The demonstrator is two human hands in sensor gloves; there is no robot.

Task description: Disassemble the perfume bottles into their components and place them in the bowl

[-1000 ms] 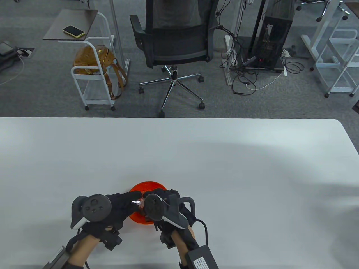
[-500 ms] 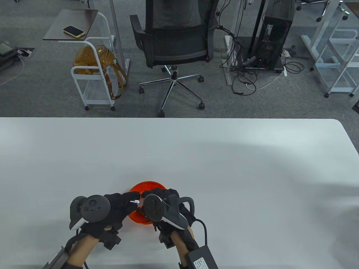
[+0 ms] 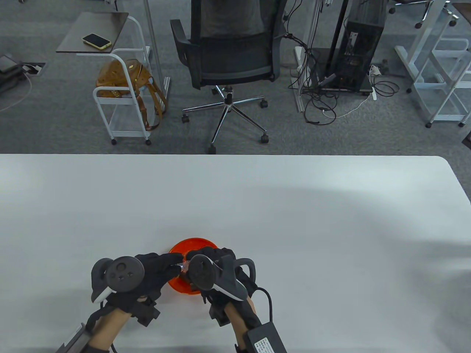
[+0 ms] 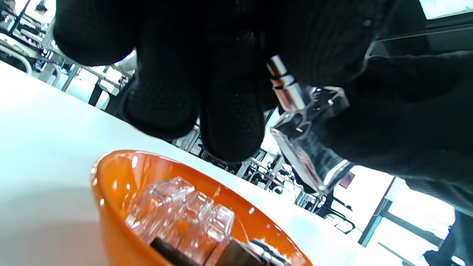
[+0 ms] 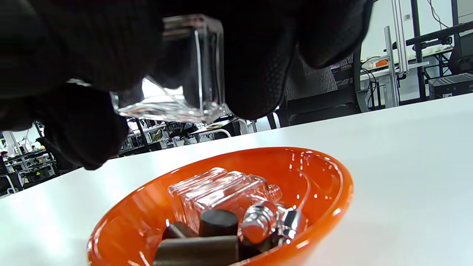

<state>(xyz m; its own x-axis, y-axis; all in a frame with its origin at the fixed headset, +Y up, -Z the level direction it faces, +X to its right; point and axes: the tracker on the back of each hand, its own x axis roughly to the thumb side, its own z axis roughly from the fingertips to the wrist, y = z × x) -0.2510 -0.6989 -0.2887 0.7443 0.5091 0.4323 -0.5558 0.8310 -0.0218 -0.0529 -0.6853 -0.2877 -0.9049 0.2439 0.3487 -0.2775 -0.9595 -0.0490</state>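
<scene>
Both gloved hands hover over the near side of an orange bowl (image 3: 195, 243). My right hand (image 3: 195, 256) grips a clear square glass perfume bottle (image 5: 192, 74), its fingers (image 5: 258, 66) wrapped round the body. My left hand (image 3: 176, 263) pinches the silver spray head (image 4: 285, 90) on the neck of that bottle (image 4: 306, 147). The bottle hangs tilted just above the bowl (image 5: 321, 192). Inside the bowl lie a clear glass bottle (image 5: 218, 194), dark cylindrical caps (image 5: 218, 222) and a silver sprayer (image 5: 258, 221). In the table view the trackers hide most of the held bottle.
The bowl stands near the front edge of a wide white table (image 3: 294, 220). A black power brick (image 3: 265, 340) and its cable trail from the right forearm. Beyond the far edge stand an office chair (image 3: 228, 55) and a white cart (image 3: 121, 92).
My left fingers have slid a little to the right and closed over the silver spray head, which showed bare between the hands before. The right hand and the bowl stay put.
</scene>
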